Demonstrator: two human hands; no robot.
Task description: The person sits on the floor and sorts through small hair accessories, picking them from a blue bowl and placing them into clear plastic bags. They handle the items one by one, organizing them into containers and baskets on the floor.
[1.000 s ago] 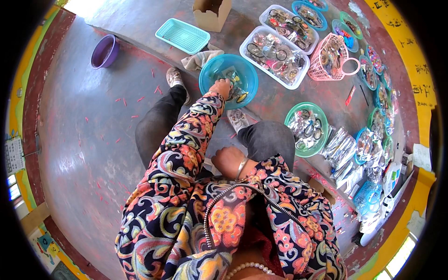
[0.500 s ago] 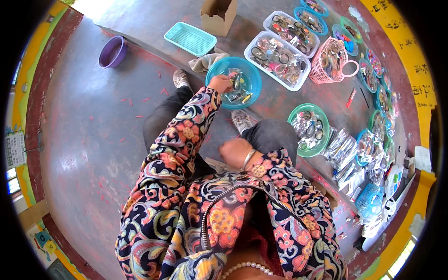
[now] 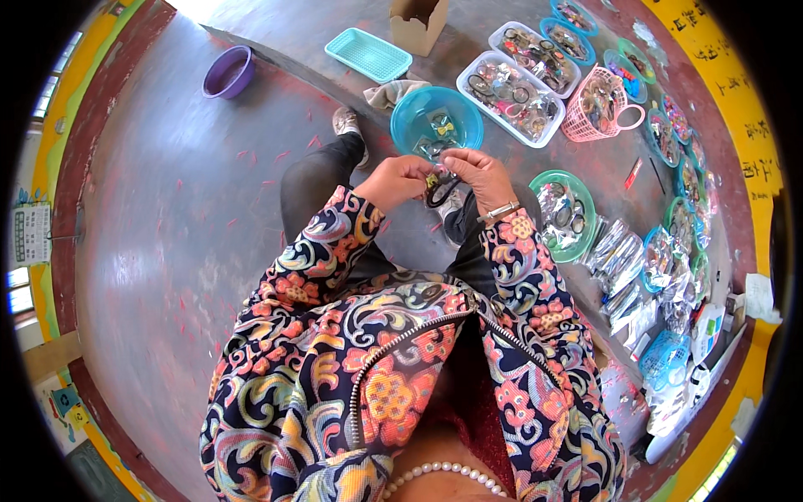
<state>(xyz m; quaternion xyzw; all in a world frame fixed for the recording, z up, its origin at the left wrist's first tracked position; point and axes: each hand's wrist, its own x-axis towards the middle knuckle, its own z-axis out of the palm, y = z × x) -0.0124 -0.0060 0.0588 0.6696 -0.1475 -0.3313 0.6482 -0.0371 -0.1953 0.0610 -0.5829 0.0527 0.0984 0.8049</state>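
Note:
My left hand (image 3: pixel 400 177) and my right hand (image 3: pixel 478 173) meet in front of me, above my knees, and both pinch a small dark ring-shaped piece (image 3: pixel 439 191) between their fingers. A silver bracelet sits on my right wrist. Just beyond the hands stands a blue round bowl (image 3: pixel 410 125) with a few small shiny pieces in it. I sit on the grey floor in a flowered jacket and dark trousers.
A green bowl (image 3: pixel 585 247) of packets lies right of my knee. Further off are a white tray (image 3: pixel 468 90) of pieces, a pink basket (image 3: pixel 577 125), a teal tray (image 3: pixel 368 55), a cardboard box (image 3: pixel 416 23), a purple bowl (image 3: pixel 227 72) and many packets along the right wall.
My left hand has drawn back from the blue bowl and my right hand has risen from my lap; they now meet on the dark ring-shaped piece.

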